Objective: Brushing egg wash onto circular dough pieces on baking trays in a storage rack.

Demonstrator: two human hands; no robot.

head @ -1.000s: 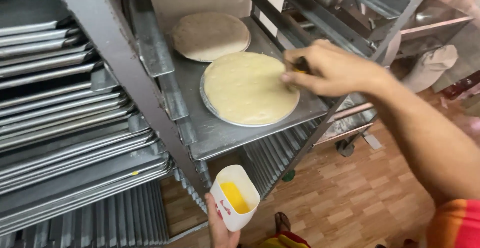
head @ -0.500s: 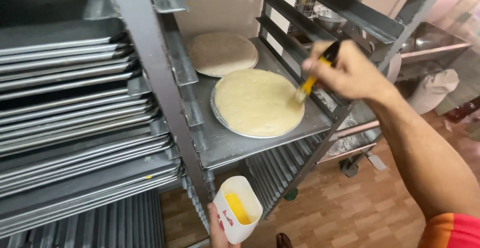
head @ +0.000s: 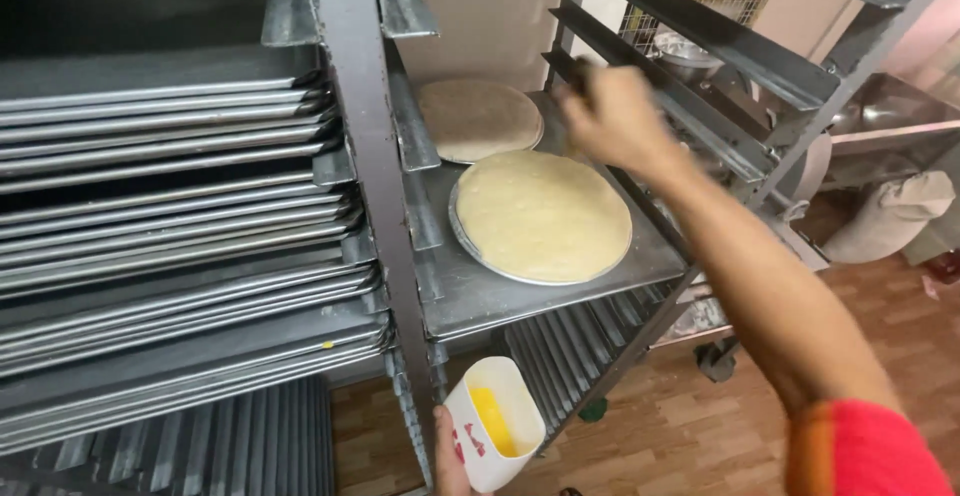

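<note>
- The metal rack (head: pixel 360 156) filled the view, its left bay stacked with empty sheet trays (head: pixel 170 206) and its right bay open at one shelf.
- On that shelf sat a sheet tray (head: pixel 480 291) carrying two rounds; since a second earlier the view had drawn closer and both rounds showed larger, in the same places.
- The near dough round (head: pixel 543 216) lay on its round pan, pale yellow across its whole top, which suggested its coat of yellow liquid was about done.
- The far dough round (head: pixel 478 118) lay behind it, duller and greyer, seemingly not yet coated.
- The right hand (head: pixel 612 116) had moved from the near round's right edge back towards the far one; it was blurred, closed about something dark. Half a second before it had held a yellow-handled brush, but now I could not tell what it held.
- The left hand (head: pixel 450 456) had stayed low, wrapped round a white cup (head: pixel 492 421) of yellow liquid below the shelf.
</note>
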